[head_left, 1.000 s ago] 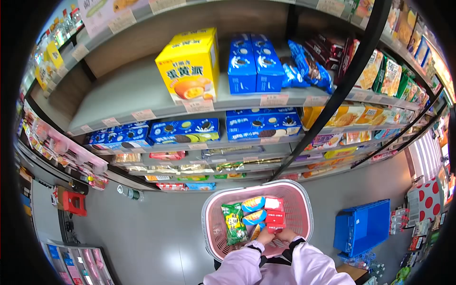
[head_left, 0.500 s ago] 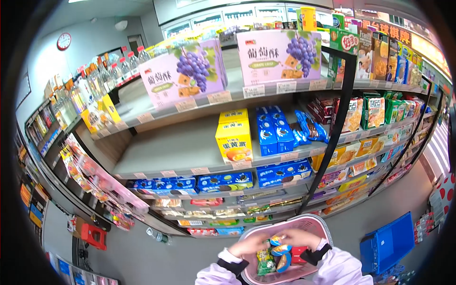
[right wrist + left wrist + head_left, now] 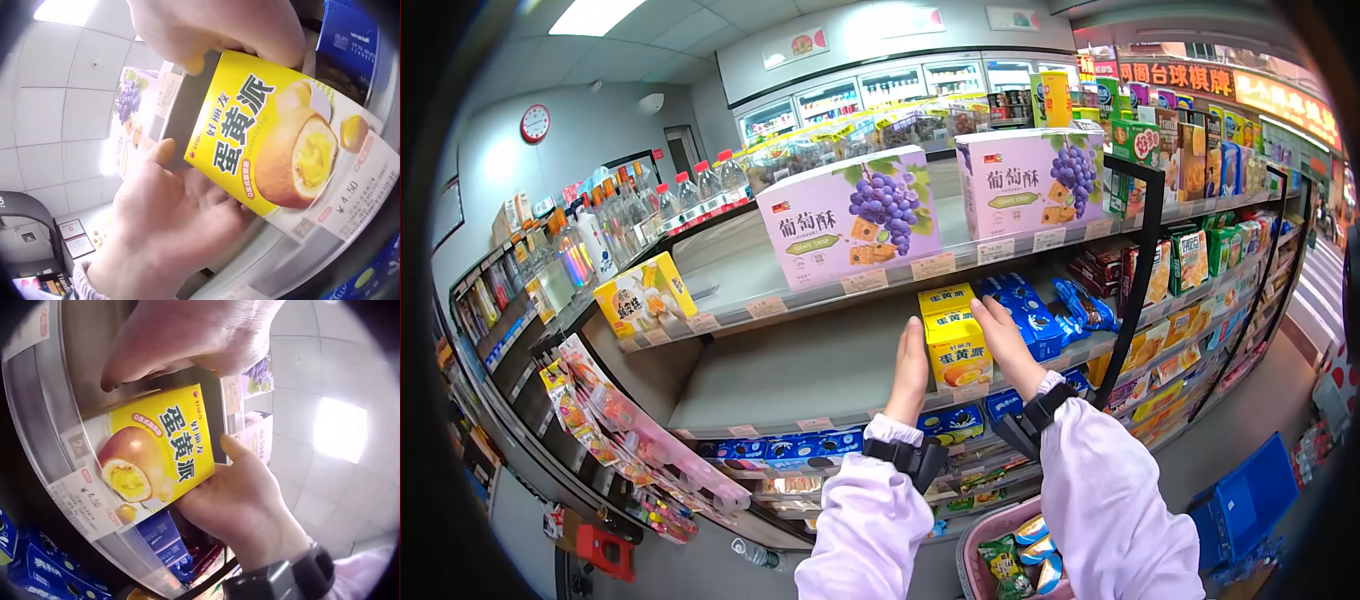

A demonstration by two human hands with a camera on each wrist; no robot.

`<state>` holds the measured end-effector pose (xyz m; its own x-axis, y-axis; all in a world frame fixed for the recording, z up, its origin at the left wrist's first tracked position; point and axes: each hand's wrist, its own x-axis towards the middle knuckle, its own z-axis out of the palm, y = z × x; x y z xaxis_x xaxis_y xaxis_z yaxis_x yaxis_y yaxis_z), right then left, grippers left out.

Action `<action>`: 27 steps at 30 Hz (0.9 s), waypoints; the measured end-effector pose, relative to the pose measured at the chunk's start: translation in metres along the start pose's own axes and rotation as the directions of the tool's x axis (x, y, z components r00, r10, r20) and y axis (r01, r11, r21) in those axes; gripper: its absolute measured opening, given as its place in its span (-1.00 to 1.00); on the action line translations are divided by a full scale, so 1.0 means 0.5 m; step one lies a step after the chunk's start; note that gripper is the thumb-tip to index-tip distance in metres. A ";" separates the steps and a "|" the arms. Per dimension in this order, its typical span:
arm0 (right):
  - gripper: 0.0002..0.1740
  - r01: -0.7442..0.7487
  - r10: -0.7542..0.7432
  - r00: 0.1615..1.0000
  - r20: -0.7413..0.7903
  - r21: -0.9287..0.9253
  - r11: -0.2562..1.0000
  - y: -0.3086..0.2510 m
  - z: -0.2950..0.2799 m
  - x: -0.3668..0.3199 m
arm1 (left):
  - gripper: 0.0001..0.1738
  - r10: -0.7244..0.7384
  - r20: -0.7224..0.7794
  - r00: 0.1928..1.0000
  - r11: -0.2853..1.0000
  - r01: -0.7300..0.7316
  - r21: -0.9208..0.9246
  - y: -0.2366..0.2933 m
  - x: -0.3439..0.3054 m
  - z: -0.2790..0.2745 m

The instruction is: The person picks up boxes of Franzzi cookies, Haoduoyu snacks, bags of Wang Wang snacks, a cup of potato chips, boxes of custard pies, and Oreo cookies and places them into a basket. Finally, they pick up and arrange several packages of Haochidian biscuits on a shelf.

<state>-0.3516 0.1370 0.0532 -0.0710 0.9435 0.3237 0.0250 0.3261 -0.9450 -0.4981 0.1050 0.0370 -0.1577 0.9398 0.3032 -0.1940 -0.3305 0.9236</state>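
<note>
Two or more yellow custard pie boxes (image 3: 958,350) stand one behind another on the middle shelf (image 3: 750,385), the front one at the shelf lip. My left hand (image 3: 909,372) is along their left side, fingers extended and thumb up. On the opposite side, my right hand (image 3: 1007,345) lies against the boxes with its fingers straight. The left wrist view shows the front box (image 3: 159,453) between both hands, the right hand (image 3: 234,494) at its side. In the right wrist view the left hand's fingers pass behind the box's edge (image 3: 269,134).
Blue cookie boxes (image 3: 1022,318) stand just right of the yellow ones. Purple grape crisp boxes (image 3: 850,215) sit on the shelf above. Below the right forearm is a pink basket (image 3: 972,560) with snack packs (image 3: 1003,565). A black shelf post (image 3: 1135,290) rises at the right.
Both hands have left the pink basket and risen to the yellow boxes, one on each side. The head view has tilted up from the basket toward the shelves.
</note>
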 end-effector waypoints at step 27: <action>-0.46 0.189 -0.184 0.982 -0.046 0.248 0.950 -0.076 0.020 -0.208 | -0.34 0.231 0.063 0.971 0.973 -0.228 -0.043 0.065 -0.188 0.032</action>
<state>-0.3551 0.0260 0.0551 -0.0287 0.8693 0.4935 -0.2369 0.4737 -0.8482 -0.4742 0.0073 0.0420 -0.1365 0.8418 0.5222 -0.1941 -0.5396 0.8192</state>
